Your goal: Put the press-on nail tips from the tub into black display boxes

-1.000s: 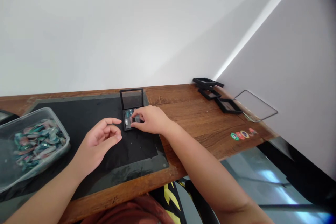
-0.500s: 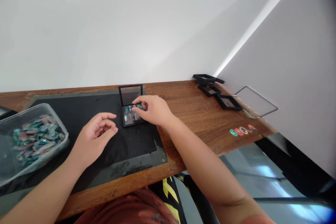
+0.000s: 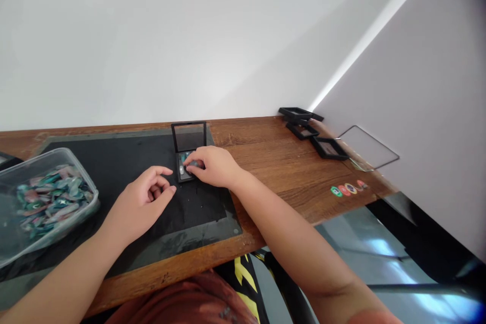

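A small black case (image 3: 185,178) stands with its framed lid (image 3: 189,136) raised on the dark mat. Teal and pale nail-shaped pieces (image 3: 181,170) lie inside it, partly covered by my right hand (image 3: 212,164). That hand reaches in from the right, thumb and index fingertips drawn close together low over the pieces; whatever is between them is too small to make out. To the left of the case, my left hand (image 3: 146,200) hovers over the mat, empty, its fingers half curled and the thumb apart from the index finger.
A clear plastic tub (image 3: 94,193) full of teal, pink and white pieces (image 3: 56,200) stands at the left. Several black frames (image 3: 329,148) lie by the right wall, near a bent wire (image 3: 379,143). Round stickers (image 3: 350,189) mark the wooden table (image 3: 261,142).
My right hand has moved left and slightly down over the case, and its thumb and index finger have come closer together. My left hand has shifted slightly right.
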The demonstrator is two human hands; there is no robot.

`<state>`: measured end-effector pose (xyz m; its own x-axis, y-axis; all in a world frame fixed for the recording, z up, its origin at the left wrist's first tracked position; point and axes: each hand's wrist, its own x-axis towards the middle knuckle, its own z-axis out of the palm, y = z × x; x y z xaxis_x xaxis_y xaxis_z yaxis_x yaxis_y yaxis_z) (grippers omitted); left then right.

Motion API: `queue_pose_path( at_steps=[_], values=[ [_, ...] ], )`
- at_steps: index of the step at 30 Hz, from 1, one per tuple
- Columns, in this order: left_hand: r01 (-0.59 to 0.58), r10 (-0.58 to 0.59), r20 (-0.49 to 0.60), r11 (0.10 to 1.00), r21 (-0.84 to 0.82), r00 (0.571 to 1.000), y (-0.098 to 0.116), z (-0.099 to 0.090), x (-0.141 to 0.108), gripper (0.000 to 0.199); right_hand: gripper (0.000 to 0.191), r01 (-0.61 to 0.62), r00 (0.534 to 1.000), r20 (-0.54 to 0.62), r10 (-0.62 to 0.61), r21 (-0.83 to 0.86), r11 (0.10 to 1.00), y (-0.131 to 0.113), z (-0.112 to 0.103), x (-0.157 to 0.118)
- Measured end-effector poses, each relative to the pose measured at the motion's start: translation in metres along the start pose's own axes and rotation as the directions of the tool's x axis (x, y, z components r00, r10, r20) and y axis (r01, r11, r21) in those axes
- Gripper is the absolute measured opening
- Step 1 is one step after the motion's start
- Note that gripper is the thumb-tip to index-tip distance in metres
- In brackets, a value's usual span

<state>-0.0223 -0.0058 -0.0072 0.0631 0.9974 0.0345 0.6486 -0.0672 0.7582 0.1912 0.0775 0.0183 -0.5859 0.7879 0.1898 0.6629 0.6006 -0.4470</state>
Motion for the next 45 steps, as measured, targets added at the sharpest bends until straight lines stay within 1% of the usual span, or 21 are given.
queue_pose_path(
  at_steps=[5, 10, 13, 17, 20, 26, 32, 36, 39, 41, 43, 45],
  values=[
    [-0.002, 0.001, 0.014, 0.999, 0.046, 1.0, -0.002, -0.001, 0.0, 0.039, 0.021, -0.015, 1.0, 0.017, 0.015, -0.005, 1.0, 0.0, 0.001, 0.0],
    [0.001, -0.002, 0.008, 0.999, 0.054, 1.0, -0.002, 0.0, -0.001, 0.041, 0.02, -0.027, 0.999, 0.042, 0.026, 0.007, 1.0, -0.001, -0.002, -0.001],
    [0.01, -0.01, -0.003, 0.998, 0.057, 1.0, -0.001, 0.001, 0.0, 0.04, 0.021, -0.025, 0.999, 0.027, 0.025, 0.022, 0.999, 0.0, -0.002, -0.001],
    [0.006, -0.006, 0.002, 0.998, 0.065, 1.0, 0.0, 0.0, 0.0, 0.04, 0.024, 0.038, 0.999, 0.001, -0.038, 0.018, 0.999, -0.001, 0.003, 0.0],
    [0.001, -0.001, 0.01, 0.997, 0.074, 1.0, -0.001, 0.0, 0.001, 0.04, 0.025, 0.08, 0.997, 0.02, -0.08, -0.008, 0.997, -0.003, 0.007, 0.002],
    [0.007, -0.008, 0.017, 0.995, 0.098, 1.0, -0.002, 0.0, 0.0, 0.04, 0.024, 0.062, 0.997, 0.049, -0.061, -0.022, 0.998, -0.007, 0.008, 0.005],
    [-0.001, -0.001, 0.022, 0.994, 0.112, 1.0, -0.002, 0.0, 0.001, 0.04, 0.019, 0.048, 0.998, 0.046, -0.048, -0.006, 0.999, -0.009, 0.009, 0.006],
    [-0.016, 0.016, -0.003, 0.995, 0.101, 1.0, -0.003, 0.0, 0.001, 0.042, 0.012, 0.021, 0.999, 0.047, -0.025, 0.079, 0.997, -0.01, 0.005, 0.005],
    [-0.013, 0.018, -0.04, 0.992, 0.124, 0.999, -0.003, 0.0, 0.0, 0.043, 0.005, -0.028, 0.997, 0.078, 0.015, 0.172, 0.985, -0.009, -0.001, 0.004],
    [-0.001, 0.009, -0.053, 0.989, 0.145, 0.999, -0.002, 0.0, 0.0, 0.045, 0.005, -0.04, 0.995, 0.1, 0.016, 0.238, 0.97, -0.007, -0.005, 0.003],
    [0.011, -0.001, -0.062, 0.988, 0.153, 0.998, -0.001, -0.001, 0.0, 0.046, 0.008, -0.036, 0.993, 0.115, -0.004, 0.342, 0.939, -0.005, -0.008, 0.002],
    [0.0, 0.01, -0.064, 0.989, 0.15, 0.998, -0.001, -0.001, 0.0, 0.046, 0.013, -0.035, 0.991, 0.131, -0.035, 0.494, 0.869, -0.003, -0.01, 0.0]
  ],
)
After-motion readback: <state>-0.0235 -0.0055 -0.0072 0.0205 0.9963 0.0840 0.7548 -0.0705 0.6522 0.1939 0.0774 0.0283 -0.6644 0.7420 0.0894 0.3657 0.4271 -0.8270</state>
